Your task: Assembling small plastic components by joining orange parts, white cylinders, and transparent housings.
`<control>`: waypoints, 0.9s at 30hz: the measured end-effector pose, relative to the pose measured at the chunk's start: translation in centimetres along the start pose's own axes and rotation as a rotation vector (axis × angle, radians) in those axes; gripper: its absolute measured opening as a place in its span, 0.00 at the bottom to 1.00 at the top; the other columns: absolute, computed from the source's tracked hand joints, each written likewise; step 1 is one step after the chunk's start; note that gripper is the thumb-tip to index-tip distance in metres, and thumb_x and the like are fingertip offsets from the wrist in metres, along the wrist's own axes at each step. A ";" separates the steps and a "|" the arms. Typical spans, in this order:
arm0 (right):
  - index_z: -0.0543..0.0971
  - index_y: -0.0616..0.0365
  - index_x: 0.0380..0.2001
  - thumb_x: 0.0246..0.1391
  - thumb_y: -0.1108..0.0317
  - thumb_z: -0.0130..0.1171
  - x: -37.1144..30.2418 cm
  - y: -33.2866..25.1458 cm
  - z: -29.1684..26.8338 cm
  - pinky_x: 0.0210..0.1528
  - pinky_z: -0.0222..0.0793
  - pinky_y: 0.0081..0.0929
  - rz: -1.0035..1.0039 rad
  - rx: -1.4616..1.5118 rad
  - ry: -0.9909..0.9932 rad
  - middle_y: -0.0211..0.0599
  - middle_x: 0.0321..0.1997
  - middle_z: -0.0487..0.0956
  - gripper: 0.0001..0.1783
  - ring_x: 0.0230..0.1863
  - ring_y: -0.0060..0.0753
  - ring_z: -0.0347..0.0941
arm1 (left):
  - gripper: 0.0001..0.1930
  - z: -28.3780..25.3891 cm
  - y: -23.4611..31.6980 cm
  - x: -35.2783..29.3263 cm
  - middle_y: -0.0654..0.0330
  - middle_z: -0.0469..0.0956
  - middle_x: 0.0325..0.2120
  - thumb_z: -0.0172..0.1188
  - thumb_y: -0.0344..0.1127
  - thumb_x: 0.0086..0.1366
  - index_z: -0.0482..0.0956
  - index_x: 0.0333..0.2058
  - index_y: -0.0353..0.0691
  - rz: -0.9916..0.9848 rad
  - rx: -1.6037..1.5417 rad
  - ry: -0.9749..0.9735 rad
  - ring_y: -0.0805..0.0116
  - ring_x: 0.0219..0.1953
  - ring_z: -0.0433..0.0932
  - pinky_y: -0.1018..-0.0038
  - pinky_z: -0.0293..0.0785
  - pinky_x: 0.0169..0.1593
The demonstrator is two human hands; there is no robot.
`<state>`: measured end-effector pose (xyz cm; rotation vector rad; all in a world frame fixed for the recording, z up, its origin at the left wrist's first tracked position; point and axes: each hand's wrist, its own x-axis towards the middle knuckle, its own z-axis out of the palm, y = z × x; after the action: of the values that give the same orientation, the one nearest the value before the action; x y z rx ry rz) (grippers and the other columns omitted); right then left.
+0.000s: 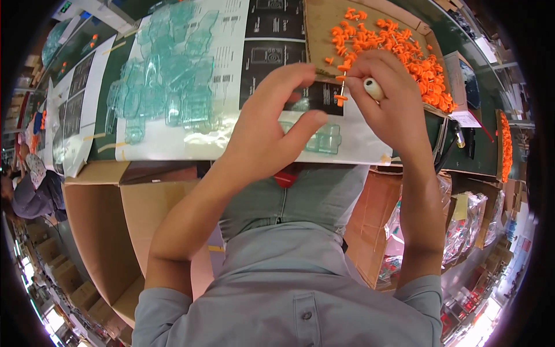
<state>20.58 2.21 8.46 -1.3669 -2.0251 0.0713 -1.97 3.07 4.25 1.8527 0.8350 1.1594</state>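
Observation:
My right hand [393, 101] pinches a thin metal pin with orange plastic ends [341, 99] between thumb and fingertips. Tucked in the same hand is a white rounded handle [373, 89] with a dark hole in its end; the rest of that tool is hidden. My left hand [274, 124] hovers to the left, fingers and thumb apart, holding nothing. Beneath and between the hands, a clear teal plastic part [325, 139] lies on the printed sheet [231, 87], partly covered by the left thumb.
A heap of similar teal plastic parts [167, 81] covers the sheet's left side. At the back right, a shallow cardboard box [321, 34] holds many orange-ended pins [425, 72]. Open cartons [98, 231] stand below the table edge at left. Another person [37, 191] is at far left.

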 end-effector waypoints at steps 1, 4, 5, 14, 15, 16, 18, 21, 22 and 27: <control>0.80 0.60 0.35 0.55 0.74 0.67 -0.5 -0.6 0.0 0.43 0.74 0.32 0.005 0.009 -0.014 0.40 0.41 0.80 0.06 0.40 0.42 0.78 | 0.23 0.2 0.2 0.1 0.51 0.77 0.55 0.68 0.28 0.63 0.75 0.57 0.36 0.029 -0.049 -0.029 0.53 0.54 0.78 0.64 0.76 0.57; 0.80 0.55 0.33 0.52 0.72 0.69 -1.6 -1.7 -0.1 0.40 0.77 0.35 -0.040 0.123 0.045 0.34 0.41 0.81 0.07 0.41 0.41 0.80 | 0.27 0.7 0.1 0.3 0.51 0.76 0.59 0.67 0.25 0.64 0.71 0.61 0.35 0.087 -0.158 -0.095 0.59 0.60 0.76 0.64 0.74 0.61; 0.80 0.55 0.33 0.52 0.72 0.69 -2.0 -1.9 -0.1 0.40 0.77 0.35 -0.032 0.127 0.038 0.34 0.41 0.81 0.07 0.41 0.41 0.80 | 0.27 0.6 0.1 0.3 0.51 0.75 0.60 0.67 0.24 0.63 0.71 0.60 0.35 0.129 -0.134 -0.121 0.59 0.60 0.77 0.64 0.75 0.62; 0.81 0.61 0.36 0.52 0.77 0.69 -4.1 -2.7 0.2 0.38 0.71 0.25 -0.041 0.151 0.039 0.38 0.41 0.80 0.09 0.36 0.31 0.76 | 0.29 0.2 0.1 -1.3 0.50 0.75 0.56 0.69 0.23 0.58 0.70 0.59 0.32 0.182 -0.036 -0.213 0.59 0.56 0.79 0.65 0.79 0.60; 0.81 0.60 0.36 0.53 0.78 0.69 -4.2 -2.6 0.3 0.37 0.70 0.24 -0.013 0.150 0.047 0.37 0.40 0.80 0.08 0.35 0.30 0.75 | 0.30 0.2 0.2 -1.5 0.50 0.75 0.55 0.70 0.23 0.58 0.70 0.59 0.32 0.157 -0.056 -0.213 0.59 0.55 0.80 0.65 0.80 0.59; 0.81 0.59 0.37 0.53 0.78 0.68 -4.3 -2.6 0.3 0.35 0.69 0.23 0.015 0.148 0.056 0.37 0.39 0.81 0.08 0.33 0.29 0.74 | 0.30 0.2 0.2 -1.6 0.50 0.75 0.55 0.70 0.23 0.58 0.70 0.59 0.32 0.156 -0.055 -0.214 0.59 0.55 0.80 0.65 0.80 0.59; 0.81 0.57 0.35 0.57 0.74 0.66 -4.5 -3.4 0.3 0.33 0.68 0.23 0.128 0.291 0.135 0.35 0.36 0.80 0.04 0.31 0.28 0.72 | 0.31 0.4 0.4 -1.8 0.50 0.75 0.53 0.70 0.24 0.57 0.69 0.59 0.31 0.167 -0.084 -0.210 0.59 0.55 0.80 0.65 0.80 0.59; 0.80 0.54 0.31 0.64 0.67 0.61 -4.6 -4.3 -0.1 0.28 0.64 0.23 0.351 0.572 0.297 0.31 0.31 0.78 0.06 0.26 0.26 0.68 | 0.32 0.5 0.4 -2.2 0.49 0.74 0.53 0.71 0.24 0.57 0.68 0.60 0.30 0.178 -0.085 -0.213 0.58 0.54 0.80 0.64 0.80 0.59; 0.77 0.52 0.28 0.66 0.64 0.56 -4.5 -4.2 -0.4 0.26 0.63 0.23 0.326 0.888 0.352 0.29 0.28 0.76 0.10 0.24 0.26 0.67 | 0.33 0.7 0.3 -2.4 0.49 0.74 0.53 0.71 0.24 0.56 0.67 0.60 0.30 0.184 -0.072 -0.216 0.58 0.54 0.80 0.63 0.81 0.59; 0.69 0.46 0.20 0.70 0.55 0.41 -3.8 -5.2 -0.3 0.20 0.60 0.26 0.251 1.596 0.547 0.24 0.20 0.69 0.22 0.19 0.24 0.61 | 0.27 2.2 0.7 -2.9 0.54 0.78 0.45 0.73 0.28 0.52 0.76 0.52 0.34 0.162 -0.173 -0.063 0.61 0.44 0.81 0.69 0.83 0.50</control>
<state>17.42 -3.37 8.82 -0.4282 -0.7611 1.0324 -0.92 -0.24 3.07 1.8291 0.5394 1.2251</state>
